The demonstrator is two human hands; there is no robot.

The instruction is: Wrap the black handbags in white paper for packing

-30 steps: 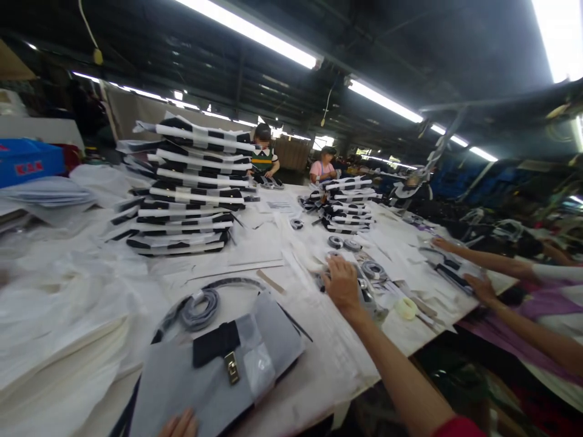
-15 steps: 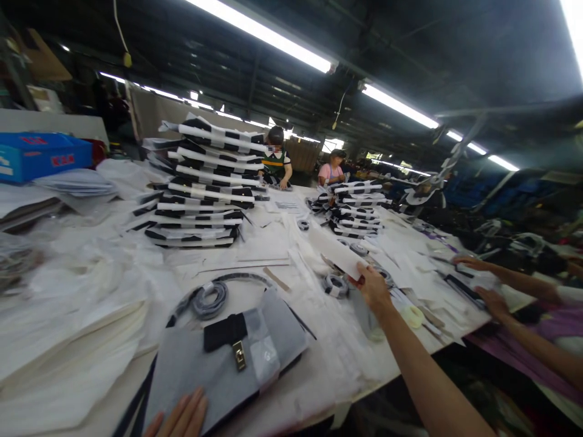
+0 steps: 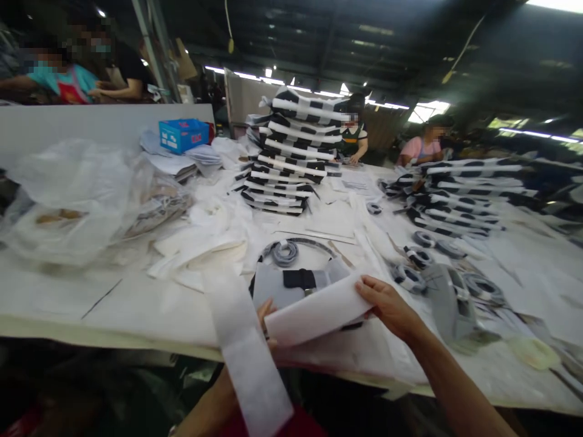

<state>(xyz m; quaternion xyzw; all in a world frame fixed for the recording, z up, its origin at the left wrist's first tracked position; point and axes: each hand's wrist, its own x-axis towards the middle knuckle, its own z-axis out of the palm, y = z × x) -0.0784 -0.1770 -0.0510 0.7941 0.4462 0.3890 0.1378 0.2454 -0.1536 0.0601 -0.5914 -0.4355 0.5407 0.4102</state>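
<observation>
In my right hand, the fingers and thumb pinch the upper right end of a white strip of thin sheet material. My left hand closes on the strip's other end and is partly hidden by it. A further white length crosses in front of my left wrist; whether it is the same piece I cannot tell. Behind the strip lies a grey-covered handbag with a black closure tab, partly covered. A wrapped strap coil rests at the bag's far side.
Tall stacks of black-and-white wrapped pieces stand behind the bag and to the right. More wrapped coils and a grey piece lie at right. Clear plastic and a blue box are at left. People work beyond the table.
My right hand has brought the white strip back from the right, over the handbag. My left hand has left the bag and now grips the strip. The view has turned left.
</observation>
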